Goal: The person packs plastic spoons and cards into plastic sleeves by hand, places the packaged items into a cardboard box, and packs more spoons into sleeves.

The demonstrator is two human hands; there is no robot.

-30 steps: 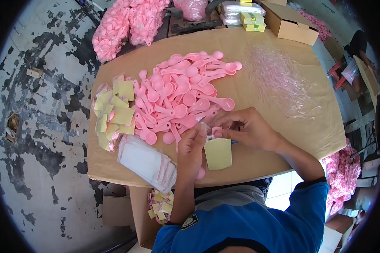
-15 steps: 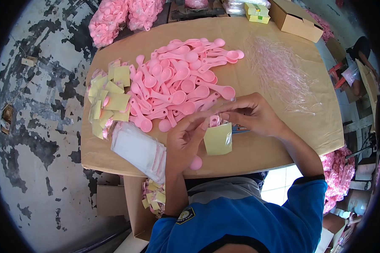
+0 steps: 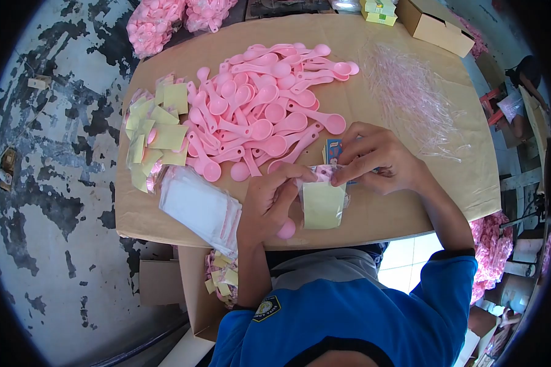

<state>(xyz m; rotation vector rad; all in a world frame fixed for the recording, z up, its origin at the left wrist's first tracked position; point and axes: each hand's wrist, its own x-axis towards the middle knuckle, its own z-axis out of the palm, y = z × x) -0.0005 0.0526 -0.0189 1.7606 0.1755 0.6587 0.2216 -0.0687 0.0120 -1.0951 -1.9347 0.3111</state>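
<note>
A small clear plastic bag with a yellow card [image 3: 323, 205] in it hangs between my hands at the table's front edge. Something pink shows through the bag's upper part. My left hand [image 3: 267, 199] pinches the bag's upper left side, while my right hand [image 3: 379, 160] has thumb and fingers closed on its upper right. Beside my left wrist lies the round end of a pink measuring spoon [image 3: 286, 229], its handle hidden. Small blue printed cards [image 3: 333, 150] lie partly under my right hand. Beyond both hands spreads a heap of pink measuring spoons [image 3: 260, 128].
Bagged pieces with yellow cards [image 3: 168, 134] sit left of the heap, behind a stack of clear bags [image 3: 196, 205]. Thin clear strips [image 3: 410, 101] lie at right. A cardboard box [image 3: 438, 27] stands at the back right corner; another person's arm [image 3: 536, 92] shows far right.
My right hand has shifted its fingers down onto the bag's upper right. The bag has moved slightly right, and more of the blue cards shows behind it.
</note>
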